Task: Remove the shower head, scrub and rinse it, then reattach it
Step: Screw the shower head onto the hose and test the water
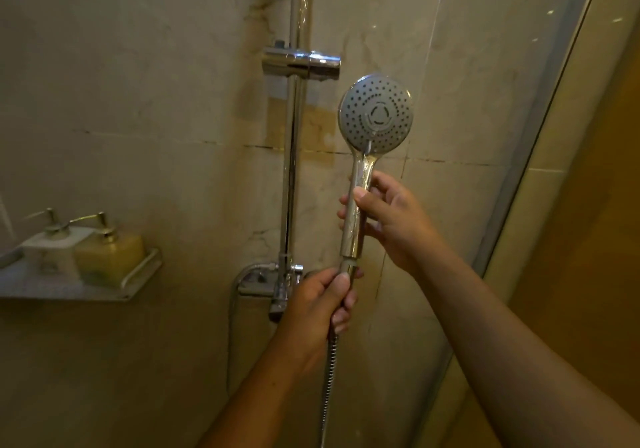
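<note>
Shower head (376,113) right of slide rail (292,156), below holder (301,63); two dispensers (83,252) on shelf (138,283), far left.

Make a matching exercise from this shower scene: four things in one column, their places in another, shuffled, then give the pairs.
Things:
1. shower head
2. hose
3. yellow bottle
4. holder

Places:
A. on the wall shelf, far left
B. handle gripped by the right hand
C. empty, up on the rail
D. hanging below the left hand

Pairs: 1-B, 2-D, 3-A, 4-C
</note>
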Demonstrator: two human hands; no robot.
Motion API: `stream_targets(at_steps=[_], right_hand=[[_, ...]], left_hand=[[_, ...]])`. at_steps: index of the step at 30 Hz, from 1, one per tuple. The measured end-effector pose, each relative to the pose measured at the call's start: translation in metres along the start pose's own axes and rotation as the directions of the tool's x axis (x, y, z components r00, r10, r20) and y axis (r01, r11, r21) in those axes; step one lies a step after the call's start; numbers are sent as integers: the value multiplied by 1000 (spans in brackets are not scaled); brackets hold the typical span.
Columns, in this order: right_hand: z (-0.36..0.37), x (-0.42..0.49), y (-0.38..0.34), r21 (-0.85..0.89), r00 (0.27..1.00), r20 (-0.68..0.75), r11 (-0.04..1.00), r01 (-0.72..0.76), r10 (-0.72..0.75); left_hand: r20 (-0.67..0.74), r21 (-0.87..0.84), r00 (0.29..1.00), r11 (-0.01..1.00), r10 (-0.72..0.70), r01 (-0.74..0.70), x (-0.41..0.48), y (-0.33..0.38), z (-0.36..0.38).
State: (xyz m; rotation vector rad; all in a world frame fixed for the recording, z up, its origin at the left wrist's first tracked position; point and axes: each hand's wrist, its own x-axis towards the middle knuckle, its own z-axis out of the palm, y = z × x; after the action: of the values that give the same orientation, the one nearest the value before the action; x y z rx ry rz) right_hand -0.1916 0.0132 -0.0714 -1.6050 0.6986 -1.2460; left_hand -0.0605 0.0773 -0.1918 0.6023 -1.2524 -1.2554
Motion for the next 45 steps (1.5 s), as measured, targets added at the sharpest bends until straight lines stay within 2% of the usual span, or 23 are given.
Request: stream_targets(at_steps=[5, 14, 18, 20, 23, 26, 30, 33, 36, 41, 45], right_hand=[[7, -20, 15, -32, 1000, 25, 999, -9, 10], [25, -54, 61, -105, 990, -98, 988, -109, 99], [24, -59, 62, -168, 993, -101, 983, -78, 61], [25, -57, 59, -101, 993, -90, 991, -84, 75], [30, -48, 49, 136, 992, -18, 983, -120, 123], [39, -40, 35, 401, 987, 110, 903, -153, 119], [41, -33, 32, 488, 976, 207, 858, -160, 64], [40, -30, 43, 558, 957, 269, 793, -245, 107], [38, -27, 56, 534, 962, 215, 804, -260, 168], [41, -23, 64, 392, 982, 36, 901, -184, 185], [49, -18, 64, 401, 979, -47, 902, -163, 198]], left_hand=[[-25, -103, 999, 994, -32, 29, -20, -20, 0], [-159, -21, 982, 995, -101, 99, -59, -54, -4], [-177, 17, 979, 994, -99, 104, -65, -52, 2], [-155, -7, 984, 996, -89, 89, -64, -47, 5], [-82, -74, 996, 997, -44, 38, -61, -39, 8], [-79, -68, 997, 998, -2, -3, -54, -31, 9], [-107, -22, 994, 999, 24, -26, -49, -26, 2], [-133, -7, 991, 1000, 26, -27, -48, -29, -4], [-166, 15, 986, 1000, -4, 7, -47, -35, -7], [-216, 48, 976, 998, -31, 43, -44, -46, -3], [-220, 47, 975, 998, -38, 49, -37, -48, -6]])
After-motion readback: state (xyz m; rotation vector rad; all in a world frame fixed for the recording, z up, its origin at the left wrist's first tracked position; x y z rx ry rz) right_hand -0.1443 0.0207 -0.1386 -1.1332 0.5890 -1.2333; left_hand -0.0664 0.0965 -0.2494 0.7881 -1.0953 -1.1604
